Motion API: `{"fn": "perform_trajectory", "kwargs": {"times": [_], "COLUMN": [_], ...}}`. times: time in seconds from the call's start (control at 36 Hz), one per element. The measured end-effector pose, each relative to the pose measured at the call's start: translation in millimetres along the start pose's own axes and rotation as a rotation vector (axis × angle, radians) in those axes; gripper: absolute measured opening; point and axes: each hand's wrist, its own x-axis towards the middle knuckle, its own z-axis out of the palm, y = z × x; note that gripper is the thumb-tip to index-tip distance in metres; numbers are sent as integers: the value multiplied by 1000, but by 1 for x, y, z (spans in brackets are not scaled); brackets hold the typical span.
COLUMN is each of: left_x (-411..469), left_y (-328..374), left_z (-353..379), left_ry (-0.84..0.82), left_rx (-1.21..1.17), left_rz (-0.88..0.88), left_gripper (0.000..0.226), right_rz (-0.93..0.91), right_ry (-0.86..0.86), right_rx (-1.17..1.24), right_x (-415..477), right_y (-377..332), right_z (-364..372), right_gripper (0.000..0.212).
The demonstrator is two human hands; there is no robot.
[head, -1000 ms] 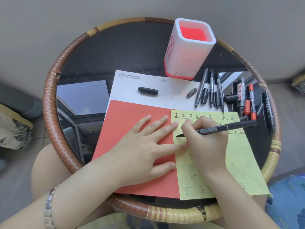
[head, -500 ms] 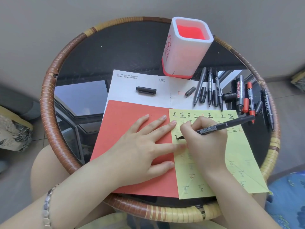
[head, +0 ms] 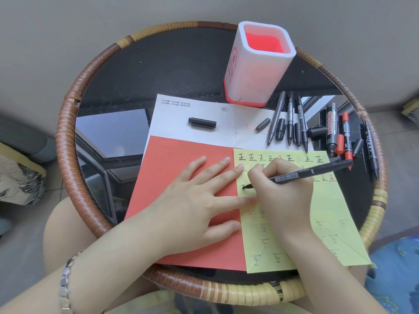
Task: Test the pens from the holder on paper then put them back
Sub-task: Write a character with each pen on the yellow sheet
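Silver link bracelet [head: 65,284], left wrist

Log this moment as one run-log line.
step: testing pen | right hand: writing with black pen on yellow paper | left hand: flat on red paper | holder: empty

A round glass-topped table [head: 140,71] against a plain wall [head: 68,23].
The table has a dark glossy top that mirrors a window frame, and a woven rim [head: 65,141] in brown and yellow bands. The wall is beige and evenly lit. Grey floor tiles [head: 399,141] show at the right; a blue patterned cloth [head: 399,275] lies lower right.
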Motion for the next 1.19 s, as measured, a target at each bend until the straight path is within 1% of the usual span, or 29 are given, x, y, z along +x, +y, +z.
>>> {"fn": "perform_trajectory", "kwargs": {"times": [0.14, 0.31, 0.39, 0.5, 0.64, 0.75, 0.81, 0.89, 0.94, 1.0, 1.03, 1.08, 1.19], "left_x": [0, 0, 0, 0, 0, 0, -1, -1, 0, 0, 0, 0, 0], "left_y": [0, 1, 1, 1, 1, 2, 2, 1, 1, 1, 1, 1, 2], "left_z": [0, 0, 0, -1, 0, 1, 2, 2, 2, 2, 3, 3, 2], "left_ry": [-4, -6, -13, -15, 3, 17, 21, 26, 28, 30, 32, 34, 35], "left_rx": [1, 6, 9, 14, 2, -9, -10, -11, -7, 2, 4, -2, -17], "left_rz": [-4, -2, -11, -15, -16, -18, -16, -13, -8, -5, -4, -2, 0], "left_gripper": [42, 43, 44, 43, 42, 41, 41, 40, 40, 39, 39, 39, 39], "right_rz": [-5, -1, 26, 56, 132, 151, 133, 92, 74, 3, -49, -148, -333], "right_ry": [11, 14, 49, 52, 137, 135, 95, -56, -172, -235, -244, -276, -440], "right_rx": [-7, -40, -23, -10, 154, 295, 312, 291, 260, 191, 136, 15, -112], "right_x": [-1, -1, -1, -1, 2, 2, 2, 8, 15, 22, 26, 36, 55], "right_y": [0, -1, -1, -3, -2, -5, -9, -12, -12, -14, -17, -22, -31], "right_z": [0, 1, 0, -2, -5, -8, -11, -19, -28, -35, -39, -43, -44], "right_gripper": [38, 32, 30, 30, 39, 35, 31, 18, 18, 25, 22, 4, 17]}}
